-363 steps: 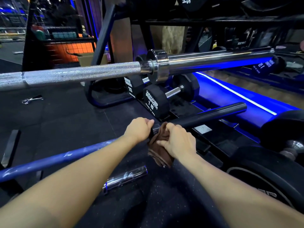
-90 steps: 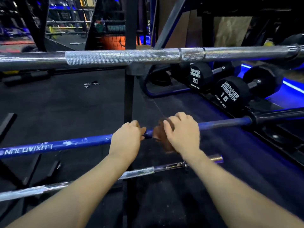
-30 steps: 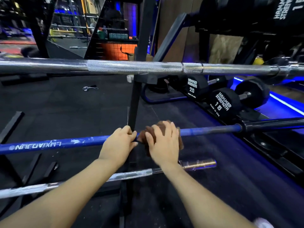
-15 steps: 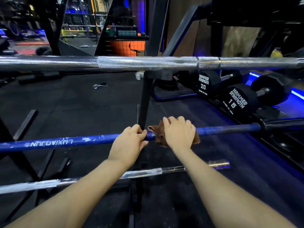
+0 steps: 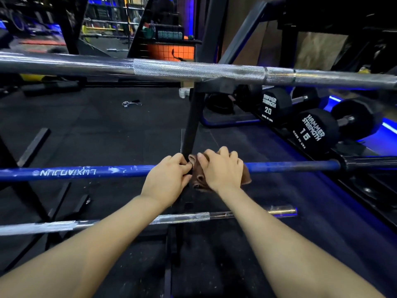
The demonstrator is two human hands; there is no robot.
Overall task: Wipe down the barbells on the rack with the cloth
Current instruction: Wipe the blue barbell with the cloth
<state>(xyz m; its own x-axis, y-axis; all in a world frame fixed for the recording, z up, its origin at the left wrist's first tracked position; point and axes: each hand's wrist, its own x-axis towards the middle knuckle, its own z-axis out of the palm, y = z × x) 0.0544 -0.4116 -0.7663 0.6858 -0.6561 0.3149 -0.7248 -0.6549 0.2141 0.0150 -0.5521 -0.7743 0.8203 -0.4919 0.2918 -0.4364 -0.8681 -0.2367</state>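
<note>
Barbell (image 5: 86,172), blue, lies across the rack's (image 5: 194,117) middle tier. Left hand (image 5: 166,179) grips it steady; right hand (image 5: 221,168) wraps the cloth (image 5: 199,179) round it to wipe.

The blue barbell (image 5: 86,172) is cut off at the left picture edge, and the part of its shaft under the right hand (image 5: 221,168) is hidden. The brown cloth (image 5: 198,179) is mostly covered by that hand. The silver barbell (image 5: 193,70) above the blue barbell runs out of both side edges. Both forearms leave the bottom edge.
</note>
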